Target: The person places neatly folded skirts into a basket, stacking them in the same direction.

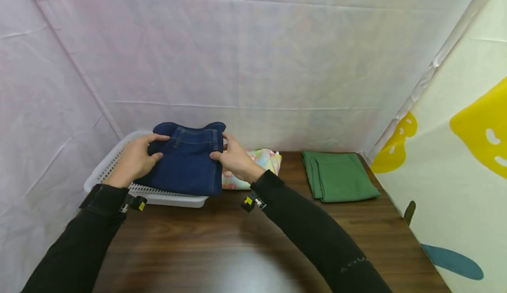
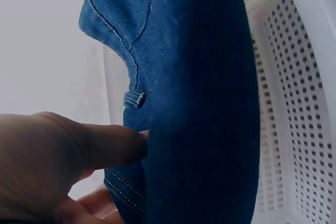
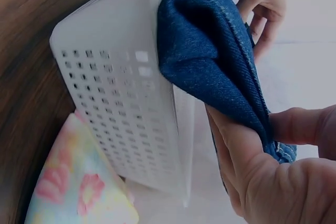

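A folded pair of blue jeans (image 1: 186,165) is held between both hands over the right part of a white plastic basket (image 1: 107,163). My left hand (image 1: 136,159) grips its left side, thumb on the front of the denim. On the opposite side my right hand (image 1: 237,156) pinches the edge, thumb in front and fingers behind, as the right wrist view shows. Waistband and belt loops face up at the top. In the left wrist view the denim (image 2: 205,98) hangs beside the perforated basket wall (image 2: 296,98).
Right of the basket lies a folded floral cloth (image 1: 263,161), partly behind my right hand. Farther right a folded green garment (image 1: 340,176) rests on the brown wooden table (image 1: 237,240). White fabric walls (image 1: 253,55) stand close behind and at the left.
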`<action>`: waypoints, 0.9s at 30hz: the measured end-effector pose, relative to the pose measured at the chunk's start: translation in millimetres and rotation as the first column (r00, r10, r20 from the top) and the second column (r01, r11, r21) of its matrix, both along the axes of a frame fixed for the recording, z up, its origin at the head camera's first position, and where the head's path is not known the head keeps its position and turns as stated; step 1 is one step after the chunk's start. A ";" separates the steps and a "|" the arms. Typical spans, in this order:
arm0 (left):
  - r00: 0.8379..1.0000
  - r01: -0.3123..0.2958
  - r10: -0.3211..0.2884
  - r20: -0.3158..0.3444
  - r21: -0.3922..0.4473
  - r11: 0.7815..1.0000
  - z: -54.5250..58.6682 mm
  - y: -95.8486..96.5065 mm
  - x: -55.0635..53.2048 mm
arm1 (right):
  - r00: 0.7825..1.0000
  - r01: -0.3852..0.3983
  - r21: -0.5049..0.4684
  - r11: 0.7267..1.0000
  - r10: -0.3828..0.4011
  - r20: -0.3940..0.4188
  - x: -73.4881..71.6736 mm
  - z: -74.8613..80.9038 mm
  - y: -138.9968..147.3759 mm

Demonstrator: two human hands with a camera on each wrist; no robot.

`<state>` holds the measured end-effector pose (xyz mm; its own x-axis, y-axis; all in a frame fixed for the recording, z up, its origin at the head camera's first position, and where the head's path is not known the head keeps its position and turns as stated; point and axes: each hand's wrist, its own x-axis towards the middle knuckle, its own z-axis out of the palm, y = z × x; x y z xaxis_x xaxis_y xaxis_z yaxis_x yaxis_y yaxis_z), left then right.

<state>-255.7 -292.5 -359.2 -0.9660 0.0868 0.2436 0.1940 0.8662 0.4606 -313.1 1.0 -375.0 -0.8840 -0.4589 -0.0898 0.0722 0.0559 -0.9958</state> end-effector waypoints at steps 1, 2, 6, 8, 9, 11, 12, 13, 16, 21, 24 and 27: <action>1.000 -0.005 0.005 0.004 0.001 1.000 -0.9 -3.1 -1.0 | 1.000 -0.007 0.001 1.000 0.007 0.007 -0.5 -0.1 -3.7; 1.000 -0.011 0.011 0.008 0.000 1.000 -1.8 -6.2 -2.1 | 1.000 -0.012 0.000 1.000 0.012 0.015 -0.7 0.1 -7.3; 0.999 -0.037 0.037 0.017 -0.018 0.999 -4.6 -16.0 -6.7 | 0.997 -0.041 -0.030 0.999 0.043 0.066 -2.5 0.1 -19.7; 0.999 -0.047 0.048 0.016 -0.028 0.998 -5.8 -20.0 -9.6 | 0.993 -0.051 -0.053 0.997 0.056 0.099 -3.1 0.6 -24.9; 0.999 -0.052 0.052 0.015 -0.032 0.998 -6.3 -21.7 -10.9 | 0.992 -0.056 -0.055 0.997 0.062 0.112 -3.5 0.7 -27.1; 0.998 -0.062 0.063 0.015 -0.035 0.997 -7.5 -25.0 -14.2 | 0.986 -0.069 -0.068 0.995 0.078 0.145 -4.4 0.5 -31.1; 0.998 -0.066 0.066 0.014 -0.033 0.997 -8.2 -26.8 -15.9 | 0.984 -0.072 -0.076 0.995 0.083 0.160 -4.9 0.2 -33.1; 0.997 -0.071 0.071 0.016 -0.030 0.997 -8.9 -28.8 -17.2 | 0.982 -0.073 -0.076 0.994 0.085 0.171 -5.5 -0.4 -35.1; 0.996 -0.084 0.085 0.025 -0.025 0.996 -10.5 -33.7 -20.4 | 0.975 -0.088 -0.087 0.992 0.104 0.198 -7.5 -3.4 -39.4; 0.996 -0.079 0.081 0.027 -0.053 0.995 -12.0 -39.0 -23.9 | 0.961 -0.122 -0.092 0.988 0.141 0.237 -9.7 -8.7 -43.0; 0.996 -0.077 0.080 0.040 -0.077 0.994 -12.7 -42.6 -26.6 | 0.955 -0.143 -0.095 0.985 0.162 0.248 -9.8 -9.6 -44.8; 0.993 -0.083 0.090 0.073 -0.092 0.992 -14.5 -47.2 -29.7 | 0.955 -0.150 -0.080 0.985 0.165 0.246 -9.5 -8.1 -46.3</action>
